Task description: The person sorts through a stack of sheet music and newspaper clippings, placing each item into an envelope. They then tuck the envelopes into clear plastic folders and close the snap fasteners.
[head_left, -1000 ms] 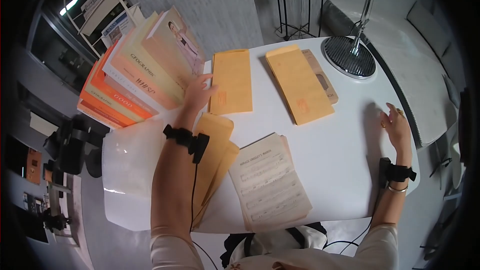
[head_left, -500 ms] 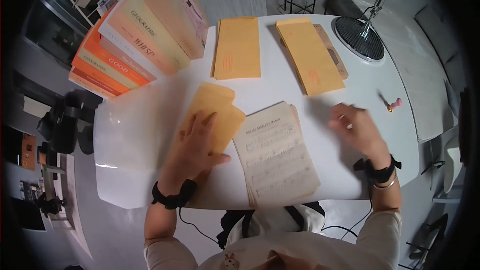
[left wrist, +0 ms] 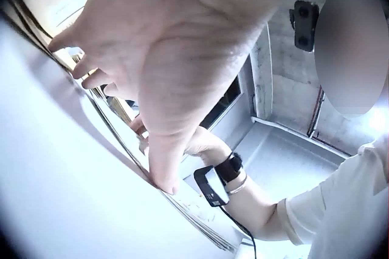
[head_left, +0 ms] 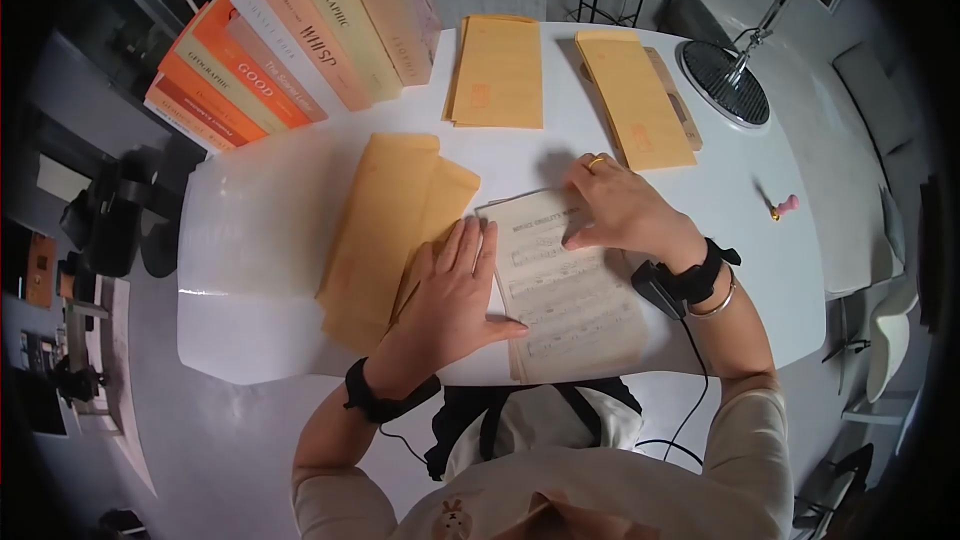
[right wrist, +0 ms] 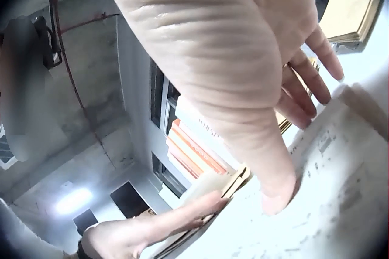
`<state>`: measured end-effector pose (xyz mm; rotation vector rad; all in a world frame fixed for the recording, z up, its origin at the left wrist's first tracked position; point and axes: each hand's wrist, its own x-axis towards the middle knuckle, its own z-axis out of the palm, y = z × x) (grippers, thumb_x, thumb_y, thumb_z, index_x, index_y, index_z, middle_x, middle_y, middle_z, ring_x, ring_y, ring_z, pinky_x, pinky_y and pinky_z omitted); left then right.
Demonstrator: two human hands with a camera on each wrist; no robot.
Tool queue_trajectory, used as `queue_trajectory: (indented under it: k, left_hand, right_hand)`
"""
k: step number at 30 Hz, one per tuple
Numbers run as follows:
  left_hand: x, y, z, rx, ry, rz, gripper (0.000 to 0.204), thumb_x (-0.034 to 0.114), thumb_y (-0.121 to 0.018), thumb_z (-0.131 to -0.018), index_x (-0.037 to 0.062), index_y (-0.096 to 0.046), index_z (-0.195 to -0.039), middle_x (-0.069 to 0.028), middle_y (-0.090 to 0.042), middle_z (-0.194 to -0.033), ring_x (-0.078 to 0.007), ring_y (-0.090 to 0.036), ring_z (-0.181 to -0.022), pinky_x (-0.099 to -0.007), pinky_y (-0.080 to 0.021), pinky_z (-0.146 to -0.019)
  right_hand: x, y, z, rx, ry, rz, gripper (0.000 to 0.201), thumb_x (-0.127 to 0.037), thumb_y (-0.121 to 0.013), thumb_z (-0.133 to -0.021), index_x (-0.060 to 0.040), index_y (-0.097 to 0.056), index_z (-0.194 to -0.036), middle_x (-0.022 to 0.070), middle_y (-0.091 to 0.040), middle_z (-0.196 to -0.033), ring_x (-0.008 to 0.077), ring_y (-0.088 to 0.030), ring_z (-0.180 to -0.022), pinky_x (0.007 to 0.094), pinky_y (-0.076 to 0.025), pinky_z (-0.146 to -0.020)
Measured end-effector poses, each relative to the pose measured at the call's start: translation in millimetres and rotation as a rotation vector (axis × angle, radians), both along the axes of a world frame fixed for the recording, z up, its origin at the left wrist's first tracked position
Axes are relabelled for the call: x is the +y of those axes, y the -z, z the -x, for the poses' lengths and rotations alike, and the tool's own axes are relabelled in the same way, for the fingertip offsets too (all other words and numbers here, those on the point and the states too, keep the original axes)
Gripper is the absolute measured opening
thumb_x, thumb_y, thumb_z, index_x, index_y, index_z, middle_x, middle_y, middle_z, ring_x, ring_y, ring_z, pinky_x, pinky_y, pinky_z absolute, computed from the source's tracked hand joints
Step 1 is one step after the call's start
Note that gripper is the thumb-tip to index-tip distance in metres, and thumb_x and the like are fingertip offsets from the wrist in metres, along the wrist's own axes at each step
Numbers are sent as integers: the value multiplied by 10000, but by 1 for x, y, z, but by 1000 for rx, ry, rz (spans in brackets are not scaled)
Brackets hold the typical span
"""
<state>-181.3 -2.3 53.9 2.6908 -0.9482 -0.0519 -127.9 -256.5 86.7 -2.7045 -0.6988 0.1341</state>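
A stack of printed sheet music (head_left: 575, 315) lies near the table's front edge. Along its left side rests my left hand (head_left: 455, 295), fingers straight, the thumb over the lower part of the top sheet. My right hand (head_left: 635, 210) spans the stack's upper right corner, its thumb touching the top page and its fingertips at the far edge. In the right wrist view that thumb (right wrist: 279, 189) presses down on the printed page. Overlapping tan envelopes (head_left: 375, 220) lie just left of the stack, partly covered by my left hand.
Upright books (head_left: 290, 40) stand at the back left. Two more envelope piles, one at the back middle (head_left: 500, 70) and one further right (head_left: 640, 100), lie beyond the sheets. A lamp base (head_left: 725, 80) and a small pink-and-gold item (head_left: 785, 207) are on the right.
My left hand has come from the back envelopes across the left ones to the sheet music's left side. The right hand has left the pink-and-gold item and moved left onto the sheets.
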Motion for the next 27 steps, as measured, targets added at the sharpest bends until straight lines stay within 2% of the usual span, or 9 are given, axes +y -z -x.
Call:
queue_trajectory:
  k: [4,8,11,14,15,18,21,24,27]
  left_hand:
    - [0,-2,1,44,-43,-26,1112,495,-775,-651,-88,-213,-1413,-312,-304,-1413,-399,-260,-1358,-463,-241,-1079]
    - [2,-4,-20,29,-25,177,1009,451,-746,-705,-90,-248,-1397,-294,-343,-1391,-393,-328,-1315,-481,-281,-1040]
    - [-4,-30,-43,167,-128,487,772,310,-704,-806,-67,-329,-1366,-253,-509,-1265,-320,-504,-1195,-369,-402,-962]
    - [-9,-43,-68,716,-76,764,485,175,-628,-887,-43,-458,-1285,-144,-647,-1052,-199,-625,-978,-287,-472,-831]
    - [-13,-35,-74,800,-30,877,294,121,-586,-919,-42,-565,-1163,-55,-669,-922,-105,-614,-852,-248,-479,-762]
    - [-16,-12,-87,898,-62,787,235,109,-594,-914,-55,-611,-1081,-37,-662,-910,-79,-590,-823,-239,-475,-740]
    - [-19,0,-84,796,-97,934,203,95,-613,-900,-56,-628,-1035,-31,-668,-879,-70,-590,-787,-233,-477,-705]
    - [-15,2,-84,685,-169,959,189,78,-630,-885,-53,-639,-1022,-35,-675,-865,-71,-597,-761,-227,-485,-689]
    - [-18,1,-83,708,-218,1132,177,75,-645,-876,-49,-648,-1002,-48,-682,-863,-68,-604,-750,-222,-492,-684]
  right_hand:
    - [-2,1,0,26,166,-135,385,-133,-757,-694,11,-542,-979,171,-600,-954,336,-579,-907,384,-464,-808]
    - [-14,10,-2,91,220,-438,269,-42,-722,-741,-15,-565,-959,103,-633,-843,222,-608,-764,309,-469,-692]
    - [-29,10,-9,204,246,-689,178,5,-695,-785,-17,-597,-932,23,-646,-844,60,-586,-786,223,-454,-671]
    - [-40,13,-16,256,242,-1033,144,7,-682,-811,-9,-602,-930,22,-654,-848,61,-596,-790,207,-466,-669]
    - [-45,15,-17,248,258,-986,149,17,-670,-825,5,-607,-959,29,-662,-852,63,-598,-782,191,-478,-663]
    - [-49,23,-19,223,264,-975,214,12,-666,-829,6,-609,-1035,38,-666,-892,75,-606,-811,199,-490,-686]
    - [-37,18,-17,214,327,-1058,229,-41,-653,-859,14,-613,-1078,51,-667,-940,97,-613,-835,230,-497,-747]
    - [-38,27,-18,458,369,-1232,251,-107,-636,-891,25,-615,-1104,69,-666,-997,114,-620,-866,256,-495,-795]
    - [-37,29,-17,540,375,-1264,272,-143,-626,-905,36,-620,-1110,83,-671,-1024,122,-626,-883,263,-494,-813]
